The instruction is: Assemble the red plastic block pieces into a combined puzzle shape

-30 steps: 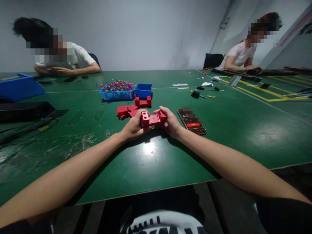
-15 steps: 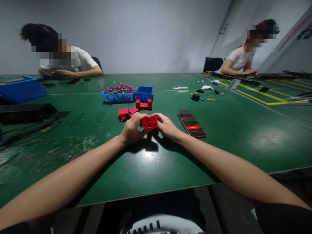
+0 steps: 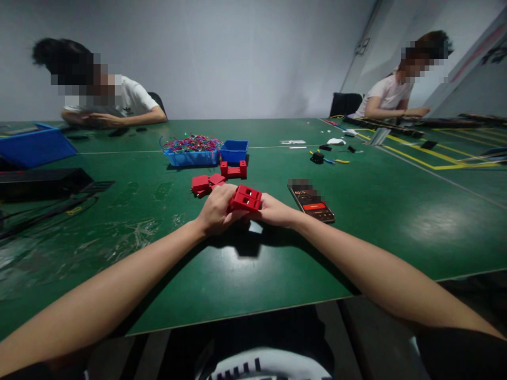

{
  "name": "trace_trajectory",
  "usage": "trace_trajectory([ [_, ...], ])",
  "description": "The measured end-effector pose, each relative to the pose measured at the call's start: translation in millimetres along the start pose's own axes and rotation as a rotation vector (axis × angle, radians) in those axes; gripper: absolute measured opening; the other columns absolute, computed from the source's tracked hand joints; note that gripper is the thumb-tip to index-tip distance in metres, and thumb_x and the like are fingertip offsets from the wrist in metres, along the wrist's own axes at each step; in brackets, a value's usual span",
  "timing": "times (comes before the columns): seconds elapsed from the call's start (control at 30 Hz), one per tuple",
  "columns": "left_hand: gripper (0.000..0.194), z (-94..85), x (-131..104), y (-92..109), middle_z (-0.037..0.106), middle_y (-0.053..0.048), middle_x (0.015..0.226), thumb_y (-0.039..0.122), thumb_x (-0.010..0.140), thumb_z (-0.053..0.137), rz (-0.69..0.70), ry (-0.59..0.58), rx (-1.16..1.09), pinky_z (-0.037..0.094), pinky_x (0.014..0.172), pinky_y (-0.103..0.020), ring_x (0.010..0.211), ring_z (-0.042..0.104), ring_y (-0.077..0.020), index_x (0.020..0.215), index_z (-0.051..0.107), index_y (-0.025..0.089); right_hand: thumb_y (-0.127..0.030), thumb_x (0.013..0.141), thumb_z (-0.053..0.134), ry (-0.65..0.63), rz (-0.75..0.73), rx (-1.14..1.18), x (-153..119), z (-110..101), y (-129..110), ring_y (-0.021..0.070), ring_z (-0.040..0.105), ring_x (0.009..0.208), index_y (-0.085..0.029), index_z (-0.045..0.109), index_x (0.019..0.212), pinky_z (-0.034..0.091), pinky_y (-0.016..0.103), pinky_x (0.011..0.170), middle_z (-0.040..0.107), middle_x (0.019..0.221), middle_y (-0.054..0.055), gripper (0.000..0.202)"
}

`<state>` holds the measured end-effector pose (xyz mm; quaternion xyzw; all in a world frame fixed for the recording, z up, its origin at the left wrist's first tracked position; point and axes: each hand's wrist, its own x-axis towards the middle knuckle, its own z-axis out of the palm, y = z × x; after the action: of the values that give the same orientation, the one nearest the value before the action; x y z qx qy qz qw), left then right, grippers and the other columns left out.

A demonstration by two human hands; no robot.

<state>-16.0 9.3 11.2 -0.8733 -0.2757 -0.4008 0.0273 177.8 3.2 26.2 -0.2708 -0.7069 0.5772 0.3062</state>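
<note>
Between both hands, above the table, I hold a red block with square openings (image 3: 246, 199). My left hand (image 3: 217, 210) is closed on its left side, thumb underneath. My right hand (image 3: 275, 210) grips its right end; most of those fingertips are hidden behind the block. Just beyond my left hand lie several red blocks (image 3: 201, 184) in a loose group, with small metal pins at their edges. Behind them stands a red U-shaped bracket (image 3: 233, 169) with a raised post at each end.
A blue bin of coloured wires (image 3: 193, 157) and a smaller blue bin (image 3: 235, 151) stand farther back. To the right lie a phone (image 3: 311, 203) and wire cutters or pliers (image 3: 328, 159). A black box with cables (image 3: 43, 183) is left. Two people sit across the table.
The red block has tilted and turned in my hands, so more of its upper face shows. My right hand has shifted slightly lower. The person at right has moved their hands.
</note>
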Motion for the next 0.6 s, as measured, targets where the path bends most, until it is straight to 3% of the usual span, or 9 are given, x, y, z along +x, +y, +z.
trace_trajectory([
  [0.1, 0.045, -0.3, 0, 2, 0.063, -0.013, 0.103, 0.055, 0.087, 0.049, 0.009, -0.069, -0.014, 0.046, 0.082, -0.04, 0.093, 0.058, -0.0264, 0.107, 0.057, 0.016, -0.039, 0.068, 0.076, -0.026, -0.014, -0.154, -2, -2, -3, 0.0134, 0.055, 0.065, -0.014, 0.064, 0.079, 0.046, 0.027, 0.066, 0.063, 0.07, -0.001, 0.03],
  [0.2, 0.049, -0.1, 2, 4, 0.063, -0.013, 0.105, 0.058, 0.082, 0.055, -0.057, -0.067, -0.068, 0.046, 0.084, -0.039, 0.095, 0.059, -0.0262, 0.108, 0.057, 0.017, -0.039, 0.067, 0.077, -0.006, -0.031, -0.168, -3, -3, -4, 0.0142, 0.056, 0.068, -0.013, 0.066, 0.083, 0.046, 0.029, 0.07, 0.065, 0.074, 0.0, 0.032],
  [0.3, 0.049, -0.3, 5, 6, 0.065, -0.009, 0.098, 0.06, 0.078, 0.06, -0.23, -0.054, -0.192, 0.048, 0.08, -0.036, 0.088, 0.061, -0.0234, 0.103, 0.058, 0.018, -0.037, 0.064, 0.079, 0.044, -0.035, -0.12, -4, -2, -3, 0.015, 0.057, 0.072, -0.015, 0.066, 0.087, 0.046, 0.029, 0.073, 0.066, 0.078, 0.0, 0.034],
  [0.47, 0.047, -2.1, 10, 8, 0.067, -0.004, 0.082, 0.061, 0.075, 0.061, -0.488, -0.108, -0.39, 0.049, 0.07, -0.031, 0.073, 0.061, -0.0198, 0.09, 0.062, 0.016, -0.034, 0.064, 0.079, 0.12, 0.045, -0.037, -3, 4, 1, 0.0125, 0.056, 0.064, -0.015, 0.063, 0.08, 0.045, 0.026, 0.064, 0.062, 0.068, -0.003, 0.029],
  [0.6, 0.048, -1.2, 12, 7, 0.066, -0.003, 0.075, 0.063, 0.072, 0.064, -0.653, -0.034, -0.426, 0.048, 0.065, -0.029, 0.067, 0.06, -0.0175, 0.084, 0.063, 0.016, -0.031, 0.063, 0.08, 0.204, 0.064, 0.062, 1, 4, 2, 0.0117, 0.057, 0.062, -0.014, 0.063, 0.081, 0.045, 0.025, 0.063, 0.063, 0.066, -0.003, 0.029],
])
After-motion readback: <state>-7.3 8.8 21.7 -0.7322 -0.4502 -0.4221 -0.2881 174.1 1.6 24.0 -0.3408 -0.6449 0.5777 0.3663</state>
